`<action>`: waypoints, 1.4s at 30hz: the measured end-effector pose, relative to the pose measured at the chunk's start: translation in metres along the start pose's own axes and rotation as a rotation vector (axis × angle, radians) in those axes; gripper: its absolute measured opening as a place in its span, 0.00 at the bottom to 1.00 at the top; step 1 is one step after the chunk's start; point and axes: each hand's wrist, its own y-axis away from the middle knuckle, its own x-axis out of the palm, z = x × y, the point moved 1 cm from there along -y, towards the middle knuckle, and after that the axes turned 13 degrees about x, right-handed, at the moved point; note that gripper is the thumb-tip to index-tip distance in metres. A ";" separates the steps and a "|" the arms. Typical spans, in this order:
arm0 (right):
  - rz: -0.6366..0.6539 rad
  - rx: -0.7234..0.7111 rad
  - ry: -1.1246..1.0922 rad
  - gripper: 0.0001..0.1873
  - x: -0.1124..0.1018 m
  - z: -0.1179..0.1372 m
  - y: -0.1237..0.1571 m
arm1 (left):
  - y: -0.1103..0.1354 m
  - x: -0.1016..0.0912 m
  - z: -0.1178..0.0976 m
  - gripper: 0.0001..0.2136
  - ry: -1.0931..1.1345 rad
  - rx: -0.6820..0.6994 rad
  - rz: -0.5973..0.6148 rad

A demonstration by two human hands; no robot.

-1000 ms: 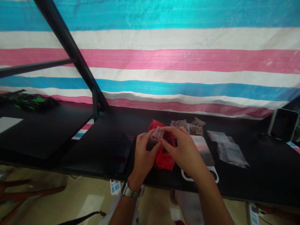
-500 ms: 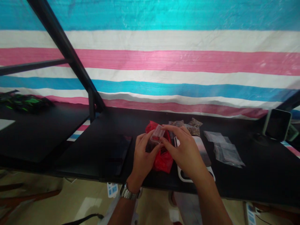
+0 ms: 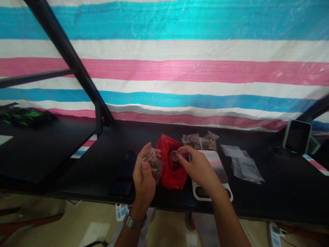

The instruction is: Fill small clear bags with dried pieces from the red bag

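My left hand (image 3: pixel 144 173) is closed around a small clear plastic pouch (image 3: pixel 153 164) with dark bits inside, held up above the black table (image 3: pixel 102 168). My right hand (image 3: pixel 196 165) pinches a small round cup (image 3: pixel 174 155) over the open red plastic bag (image 3: pixel 171 164), which lies on the table between both hands. A white digital scale (image 3: pixel 218 171) sits just under my right wrist.
Filled little pouches (image 3: pixel 199 140) lie behind the red bag. Empty clear pouches (image 3: pixel 244 164) lie to the right. A phone on a stand (image 3: pixel 296 137) is at far right. A dark flat object (image 3: pixel 124 173) lies left of my left hand. A black frame post (image 3: pixel 99 118) rises at the left.
The hands were together on one pouch over the red bag. They have separated: the left drew the pouch leftward, the right now holds a small cup at the bag.
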 end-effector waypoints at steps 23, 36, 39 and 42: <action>0.242 -0.067 -0.327 0.09 -0.029 0.011 0.023 | 0.028 0.023 -0.004 0.26 -0.299 0.254 0.405; -0.140 0.257 -0.185 0.17 -0.098 -0.080 0.005 | 0.045 0.022 -0.014 0.25 -0.616 0.454 1.033; -0.179 0.326 -0.095 0.15 -0.096 -0.087 0.004 | 0.047 0.019 -0.003 0.25 -0.682 0.468 1.024; -0.201 0.335 -0.057 0.14 -0.091 -0.083 0.005 | 0.045 0.023 0.008 0.23 -0.727 0.483 0.914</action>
